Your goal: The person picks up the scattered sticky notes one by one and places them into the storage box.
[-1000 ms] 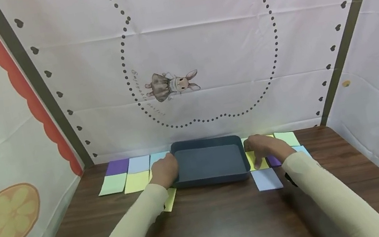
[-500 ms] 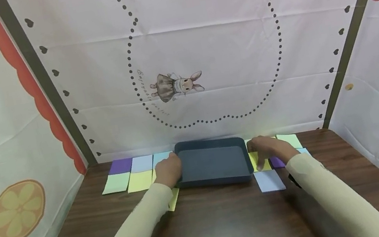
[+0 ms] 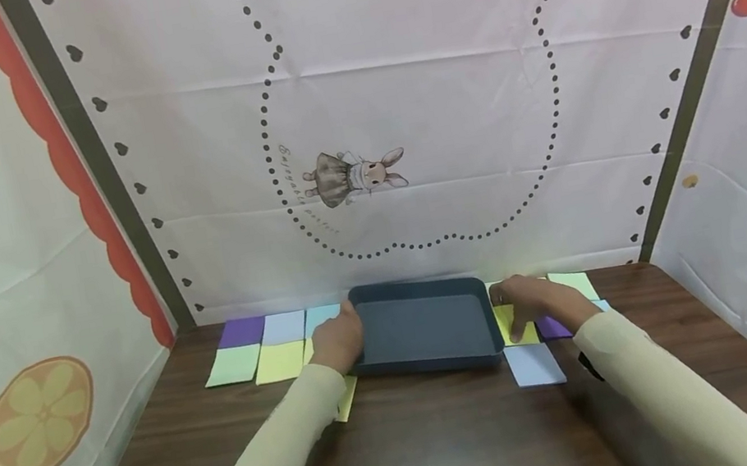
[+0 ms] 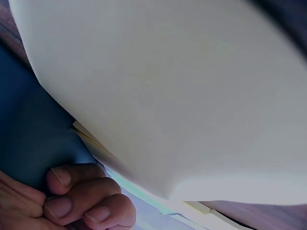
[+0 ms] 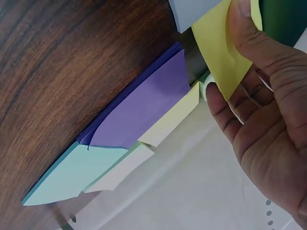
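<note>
A dark blue-grey rectangular tray (image 3: 428,329) lies on the table near the back wall. At its left side is my left hand (image 3: 337,339), overlapping the tray's wall in the head view. In the left wrist view its fingers (image 4: 98,196) are curled in close to the thumb side, with no object visible between them. Past the tray's right side, my right hand (image 3: 536,303) pinches a yellow sticky note (image 5: 223,52), thumb on its face and other fingers behind. The note's lower corner is raised and slightly bent in the right wrist view. Purple sticky notes (image 5: 144,100) lie beside it.
Left of the tray lie green (image 3: 232,364), purple (image 3: 242,331), pale blue (image 3: 284,328) and yellow notes (image 3: 280,362). A lilac note (image 3: 534,365) lies in front of the right hand. White printed cloth (image 3: 431,131) walls the brown table (image 3: 448,445) at back and sides.
The head view has shifted slightly, so the whole scene sits a little lower and to the right. Both hands keep their places beside the tray.
</note>
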Motion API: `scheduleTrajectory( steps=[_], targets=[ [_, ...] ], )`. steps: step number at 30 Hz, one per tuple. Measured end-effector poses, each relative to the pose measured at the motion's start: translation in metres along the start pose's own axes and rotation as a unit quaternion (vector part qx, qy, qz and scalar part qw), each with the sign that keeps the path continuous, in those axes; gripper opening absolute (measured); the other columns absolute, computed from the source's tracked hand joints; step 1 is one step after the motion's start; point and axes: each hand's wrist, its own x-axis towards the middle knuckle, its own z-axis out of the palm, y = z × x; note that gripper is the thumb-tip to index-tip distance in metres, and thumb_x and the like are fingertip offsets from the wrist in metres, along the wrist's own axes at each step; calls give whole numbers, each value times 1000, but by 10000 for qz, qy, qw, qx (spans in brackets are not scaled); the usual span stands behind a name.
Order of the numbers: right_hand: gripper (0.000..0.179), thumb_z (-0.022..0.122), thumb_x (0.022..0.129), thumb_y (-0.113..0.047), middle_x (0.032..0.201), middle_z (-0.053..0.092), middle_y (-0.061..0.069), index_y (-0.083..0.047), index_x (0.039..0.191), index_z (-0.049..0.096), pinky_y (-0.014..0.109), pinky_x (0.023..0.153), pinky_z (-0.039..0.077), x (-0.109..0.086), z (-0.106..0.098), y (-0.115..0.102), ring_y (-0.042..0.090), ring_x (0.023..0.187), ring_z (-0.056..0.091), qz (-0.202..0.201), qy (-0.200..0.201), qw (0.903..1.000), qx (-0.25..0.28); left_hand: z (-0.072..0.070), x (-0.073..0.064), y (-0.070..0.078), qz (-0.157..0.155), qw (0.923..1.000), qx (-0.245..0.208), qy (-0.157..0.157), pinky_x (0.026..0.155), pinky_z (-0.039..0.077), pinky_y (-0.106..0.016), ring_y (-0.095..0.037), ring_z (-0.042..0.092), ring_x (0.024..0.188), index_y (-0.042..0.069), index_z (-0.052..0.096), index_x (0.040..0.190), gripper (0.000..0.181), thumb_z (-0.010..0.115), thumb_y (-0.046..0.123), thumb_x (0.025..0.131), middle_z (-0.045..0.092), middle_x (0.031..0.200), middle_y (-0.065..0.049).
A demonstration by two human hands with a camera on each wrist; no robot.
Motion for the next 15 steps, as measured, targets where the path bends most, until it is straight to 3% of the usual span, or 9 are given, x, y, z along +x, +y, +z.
scheduleTrajectory(
  steps=[6, 11, 15],
  targets=[
    [47, 96, 85, -2, 127, 81, 17, 1, 127, 76, 52, 107, 63, -4, -3, 8, 36, 122, 76, -433, 223, 9987, -124, 0, -2, 5, 61, 10000, 31, 71, 47, 50, -39, -18, 61, 48, -15, 33, 162, 55, 47, 11, 116, 61, 57, -2],
    [26, 85, 96, 1, 120, 81, 14, -2, 120, 77, 50, 103, 64, -8, -7, 12, 32, 116, 77, -568, 275, 9980, 33, 1, 0, 4, 112, 9998, -73, 128, 47, 49, -40, -19, 60, 48, -15, 40, 153, 46, 47, 11, 115, 60, 57, -3],
    [20, 81, 98, 2, 115, 81, 12, -4, 117, 78, 49, 100, 65, -9, -15, 12, 29, 111, 77, -638, 281, 9974, 193, 1, -1, 1, 30, 9999, -31, 94, 46, 48, -38, -17, 59, 48, -14, 40, 155, 47, 44, 11, 115, 61, 57, -2]
  ],
)
